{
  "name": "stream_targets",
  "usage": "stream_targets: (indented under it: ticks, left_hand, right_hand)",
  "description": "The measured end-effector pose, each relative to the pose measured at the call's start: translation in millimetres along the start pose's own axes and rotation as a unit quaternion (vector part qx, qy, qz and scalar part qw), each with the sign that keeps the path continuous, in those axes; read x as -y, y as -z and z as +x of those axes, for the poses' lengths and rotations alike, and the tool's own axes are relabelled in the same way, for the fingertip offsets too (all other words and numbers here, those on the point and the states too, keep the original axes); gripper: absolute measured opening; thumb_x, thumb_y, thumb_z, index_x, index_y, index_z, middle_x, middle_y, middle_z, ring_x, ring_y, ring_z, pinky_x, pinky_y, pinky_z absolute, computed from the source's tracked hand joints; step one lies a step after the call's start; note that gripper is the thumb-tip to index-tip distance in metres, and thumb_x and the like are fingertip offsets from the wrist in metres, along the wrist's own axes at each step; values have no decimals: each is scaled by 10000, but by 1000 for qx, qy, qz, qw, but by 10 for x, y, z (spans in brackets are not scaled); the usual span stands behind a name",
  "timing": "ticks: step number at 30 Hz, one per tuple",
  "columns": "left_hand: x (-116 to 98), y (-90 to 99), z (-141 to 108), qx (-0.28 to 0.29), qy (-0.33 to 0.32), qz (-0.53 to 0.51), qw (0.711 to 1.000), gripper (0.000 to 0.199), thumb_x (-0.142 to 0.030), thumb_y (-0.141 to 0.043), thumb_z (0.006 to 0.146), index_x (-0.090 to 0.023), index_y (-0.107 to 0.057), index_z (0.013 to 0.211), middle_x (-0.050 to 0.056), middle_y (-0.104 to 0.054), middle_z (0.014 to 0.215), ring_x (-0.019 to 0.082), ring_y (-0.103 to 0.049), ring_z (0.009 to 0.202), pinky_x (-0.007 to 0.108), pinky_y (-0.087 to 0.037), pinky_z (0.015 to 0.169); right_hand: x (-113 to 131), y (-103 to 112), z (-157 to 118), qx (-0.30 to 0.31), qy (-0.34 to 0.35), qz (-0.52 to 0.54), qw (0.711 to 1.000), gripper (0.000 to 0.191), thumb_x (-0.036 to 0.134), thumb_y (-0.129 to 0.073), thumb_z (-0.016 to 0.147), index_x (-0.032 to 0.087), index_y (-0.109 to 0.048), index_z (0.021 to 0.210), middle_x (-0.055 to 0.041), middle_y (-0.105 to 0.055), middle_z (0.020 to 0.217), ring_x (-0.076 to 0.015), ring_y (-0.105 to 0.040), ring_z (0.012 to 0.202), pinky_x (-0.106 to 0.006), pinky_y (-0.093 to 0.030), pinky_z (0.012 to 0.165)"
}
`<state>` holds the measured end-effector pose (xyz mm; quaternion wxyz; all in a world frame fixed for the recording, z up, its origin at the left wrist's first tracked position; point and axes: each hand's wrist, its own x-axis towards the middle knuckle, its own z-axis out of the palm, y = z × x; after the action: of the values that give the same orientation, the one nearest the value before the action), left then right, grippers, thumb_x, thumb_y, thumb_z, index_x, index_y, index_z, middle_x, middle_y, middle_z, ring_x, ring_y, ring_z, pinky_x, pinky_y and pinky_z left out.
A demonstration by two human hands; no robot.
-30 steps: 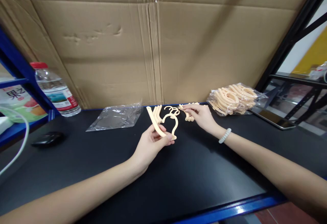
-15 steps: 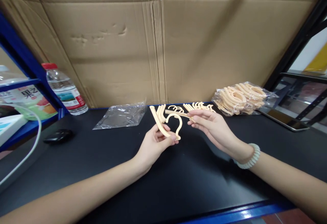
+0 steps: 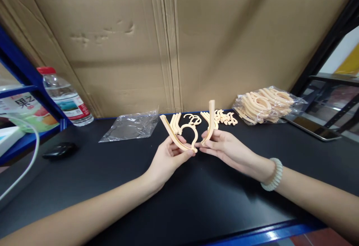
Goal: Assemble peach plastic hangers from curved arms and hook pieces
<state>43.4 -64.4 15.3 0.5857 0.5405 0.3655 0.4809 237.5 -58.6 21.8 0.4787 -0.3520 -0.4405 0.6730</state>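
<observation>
My left hand (image 3: pixel 165 160) pinches a cream plastic hanger arm (image 3: pixel 171 134) at its lower end, where a curved hanger hook (image 3: pixel 195 133) meets it. The arm slants up to the left and the hook arches to the right. Between the fingers and thumb of my right hand (image 3: pixel 234 149) is a second hanger arm (image 3: pixel 211 118), standing nearly upright with its lower end close to the hook's base. Whether the two touch is unclear. Behind the hands lie loose hanger arms (image 3: pixel 176 121) and several loose hooks (image 3: pixel 224 117).
Clear bags of hanger parts (image 3: pixel 260 104) lie at the back right beside a dark tablet (image 3: pixel 314 129). An empty plastic bag (image 3: pixel 130 127), a black mouse (image 3: pixel 60 150) and a water bottle (image 3: pixel 66 98) are on the left. Cardboard (image 3: pixel 120 51) walls off the back of the black table (image 3: pixel 179 205).
My right hand has turned its hanger arm from nearly level to upright and brought its lower end towards the hook's base. The left hand keeps its hold almost in place.
</observation>
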Motion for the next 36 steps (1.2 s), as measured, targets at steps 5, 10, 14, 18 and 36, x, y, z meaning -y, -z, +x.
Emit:
stream_targets:
  ticks: [5, 10, 14, 18, 36]
  left_hand:
    - [-6, -8, -6, 0, -1, 5, 1000, 354, -232, -816, 668, -182, -520, 855, 18, -731, 805, 169, -699, 782, 337, -526, 852]
    - [16, 2, 7, 15, -4, 13, 1000, 332, -218, -794, 691, -185, -504, 848, 15, -725, 807, 163, -694, 792, 326, -528, 845]
    - [35, 8, 12, 27, -2, 20, 999, 337, -195, -783, 700, -191, -481, 850, 6, -711, 805, 156, -683, 798, 323, -527, 845]
    - [38, 5, 4, 38, -15, 26, 999, 327, -180, -766, 716, -195, -468, 850, -3, -689, 812, 148, -666, 814, 314, -523, 848]
    - [35, -9, 8, 63, -27, 48, 996, 297, -161, -732, 730, -188, -453, 831, -27, -615, 801, 123, -627, 789, 299, -516, 823]
  right_hand:
    - [-41, 11, -2, 27, 19, -70, 997, 294, 191, -790, 669, 168, -650, 926, -17, -672, 849, -131, -641, 800, -318, -518, 833]
    - [-75, 16, 16, 28, 56, -111, 992, 314, 177, -776, 664, 162, -645, 949, -37, -701, 876, -161, -670, 825, -339, -533, 825]
    - [-66, 2, 12, 29, 61, -137, 988, 305, 172, -747, 689, 164, -641, 975, -40, -703, 894, -162, -671, 831, -330, -542, 798]
    - [-51, -11, 3, 29, 73, -169, 983, 304, 183, -725, 710, 173, -643, 1004, -44, -705, 906, -174, -673, 845, -341, -541, 787]
    - [-77, -33, 11, 51, 99, -184, 977, 200, 167, -687, 716, 184, -646, 912, -22, -701, 837, -176, -671, 821, -333, -540, 772]
